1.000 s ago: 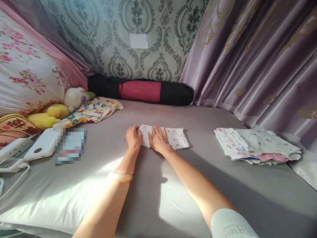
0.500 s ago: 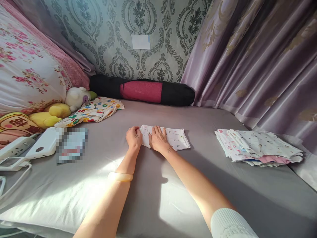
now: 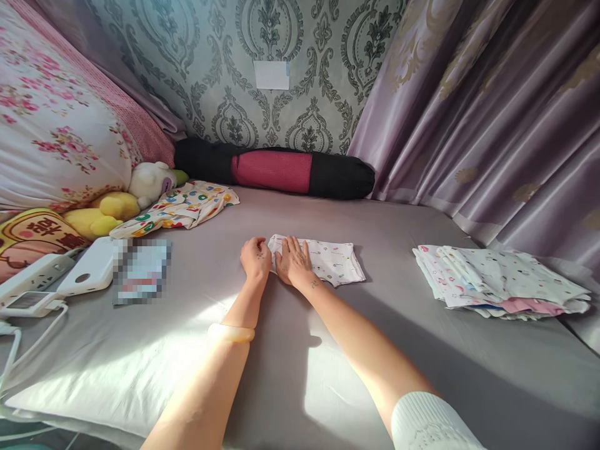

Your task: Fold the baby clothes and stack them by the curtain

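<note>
A folded white cloth garment (image 3: 335, 259) with a small print lies on the grey bedsheet in front of me. My right hand (image 3: 293, 259) is spread flat on its left part, palm down, fingers pointing away from me. At the garment's left end, my left hand (image 3: 257, 257) is closed, its curled fingers at the edge. The fingertips of that hand are partly hidden by the hand itself.
Right of me lies a stack of folded printed clothes (image 3: 506, 281). A colourful patterned garment (image 3: 187, 205), plush toys (image 3: 152, 182), a power strip (image 3: 35, 278) and a white device (image 3: 94, 265) are on the left. A black-and-red roll (image 3: 272, 170) lines the wall.
My right hand has slid a little left across the garment, nearer to my left hand. The left hand stays at the garment's left edge. The view has shifted slightly.
</note>
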A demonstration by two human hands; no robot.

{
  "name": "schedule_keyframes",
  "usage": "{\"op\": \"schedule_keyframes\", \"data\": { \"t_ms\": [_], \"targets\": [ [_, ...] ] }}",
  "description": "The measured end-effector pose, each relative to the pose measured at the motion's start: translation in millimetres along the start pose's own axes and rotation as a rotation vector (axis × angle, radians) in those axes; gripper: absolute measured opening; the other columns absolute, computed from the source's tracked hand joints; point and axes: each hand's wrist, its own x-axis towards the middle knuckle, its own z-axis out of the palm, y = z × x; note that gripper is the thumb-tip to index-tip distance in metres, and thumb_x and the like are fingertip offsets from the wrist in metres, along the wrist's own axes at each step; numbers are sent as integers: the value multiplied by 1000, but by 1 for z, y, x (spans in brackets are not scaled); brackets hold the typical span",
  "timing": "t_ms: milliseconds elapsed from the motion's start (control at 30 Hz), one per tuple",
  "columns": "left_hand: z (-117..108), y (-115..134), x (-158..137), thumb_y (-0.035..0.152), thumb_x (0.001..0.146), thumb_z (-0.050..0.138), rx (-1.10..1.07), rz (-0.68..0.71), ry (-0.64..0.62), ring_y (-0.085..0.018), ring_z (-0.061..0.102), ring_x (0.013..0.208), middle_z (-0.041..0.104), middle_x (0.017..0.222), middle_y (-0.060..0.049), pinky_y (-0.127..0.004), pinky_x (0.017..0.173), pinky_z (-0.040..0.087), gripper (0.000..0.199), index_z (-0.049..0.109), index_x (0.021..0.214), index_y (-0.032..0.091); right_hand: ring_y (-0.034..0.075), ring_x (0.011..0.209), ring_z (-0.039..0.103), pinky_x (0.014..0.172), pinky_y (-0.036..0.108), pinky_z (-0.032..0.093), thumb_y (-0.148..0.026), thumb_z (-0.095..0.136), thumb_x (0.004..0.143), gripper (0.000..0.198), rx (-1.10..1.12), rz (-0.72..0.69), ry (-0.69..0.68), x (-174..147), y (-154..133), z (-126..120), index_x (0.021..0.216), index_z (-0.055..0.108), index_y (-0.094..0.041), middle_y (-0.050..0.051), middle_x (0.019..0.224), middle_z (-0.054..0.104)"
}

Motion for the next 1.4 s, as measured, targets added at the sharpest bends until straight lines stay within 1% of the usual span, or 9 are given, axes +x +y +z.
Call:
{"op": "schedule_keyframes", "data": {
  "t_ms": [200,367,633,733,867,1033,1100,1233,1400],
  "targets": [
    [-2,2,0,18,82,43,-15,-28,-12,-25,64,95,70,98,-10,-38,89,49,31,70,97,18,29,145,23,118,48,8,-32,27,100,56,-4,-1,4,2,1,2,146,35,-1,19,155,33],
    [-3,3,0,18,81,43,-62,-36,5,-23,65,92,71,93,-8,-36,89,50,30,70,95,19,29,144,26,117,48,11,-31,27,99,54,-14,-10,4,5,-3,0,145,37,-3,20,153,35],
    [-8,8,-1,22,83,41,-138,-73,82,-21,64,97,70,98,-6,-33,90,49,31,68,97,20,27,147,19,118,48,10,-29,24,99,55,-17,-77,-53,19,-19,1,148,32,-3,18,157,28],
    [-10,10,-1,22,83,41,-158,-90,83,-20,64,98,70,100,-7,-32,90,49,32,68,99,19,28,147,17,118,48,11,-28,27,98,57,-26,-80,-92,20,-21,4,149,29,-3,18,158,25],
    [-9,9,-1,22,82,42,-174,-94,80,-21,64,98,71,100,-7,-33,91,49,32,69,99,19,27,148,17,118,47,12,-27,28,97,57,-24,-73,-93,18,-21,5,149,29,-5,17,159,24],
    [-7,8,-1,22,82,43,-180,-97,73,-21,65,96,71,97,-7,-34,90,50,32,69,99,18,28,148,16,118,48,12,-27,28,97,59,-27,-78,-107,19,-21,5,149,27,-1,18,159,22],
    [-7,8,-1,21,82,43,-177,-102,64,-22,65,96,71,97,-7,-34,90,50,32,70,99,18,28,147,16,118,48,12,-27,28,97,58,-29,-79,-108,20,-21,5,149,27,-2,17,159,23],
    [-6,8,-1,21,82,44,-153,-104,42,-22,65,96,71,98,-8,-33,90,49,32,70,99,17,27,146,21,118,47,13,-29,25,99,54,-8,-77,-55,17,-16,2,148,32,-7,16,157,29],
    [-3,10,-2,19,82,44,-90,-2,-7,-22,65,94,71,97,-7,-34,90,48,30,70,97,18,27,144,26,118,48,12,-32,24,100,54,-4,-60,54,6,-1,-4,145,38,-5,18,154,34]
  ]
}}
